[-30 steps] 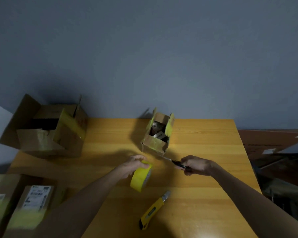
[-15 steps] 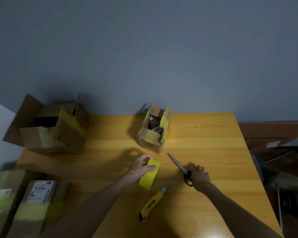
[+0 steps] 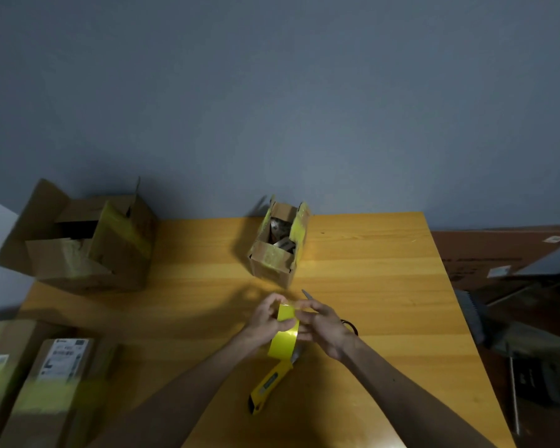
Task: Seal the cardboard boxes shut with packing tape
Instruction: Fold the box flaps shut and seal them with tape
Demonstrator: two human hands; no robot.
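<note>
"Tape roll (image 3: 283, 334) first: where is it in the head view?"

"Off the table (image 3: 385, 286), upright between both hands, just above the yellow knife (image 3: 269, 388). The left hand (image 3: 265, 321) grips it, fingers curled round the far side and thumb on the near face."

"And the right hand (image 3: 324, 328)?"

"That's what changed. Half a second ago it lay on the scissors' handle; now it has let go and come across to the roll. Its thumb and forefinger meet at the roll's top edge and the other fingers are loosely spread. Whether it already pinches the loose end I cannot tell, since that spot is blurred."

"Where did the scissors (image 3: 308, 295) end up?"

"Flat on the table behind the right hand. The blade tip shows past the fingers and a handle loop shows by the wrist."

"So what does that mean for the job?"

"I'd say cutting is parked and the step in hand is finding and peeling the tape end. The small box (image 3: 277, 247) stands just beyond the hands with flaps up and contents showing, so it is not yet sealed. The big box (image 3: 88, 244) at the far left corner gapes open too. Two more boxes (image 3: 55, 367) sit at the near left, banded in yellow."
</note>
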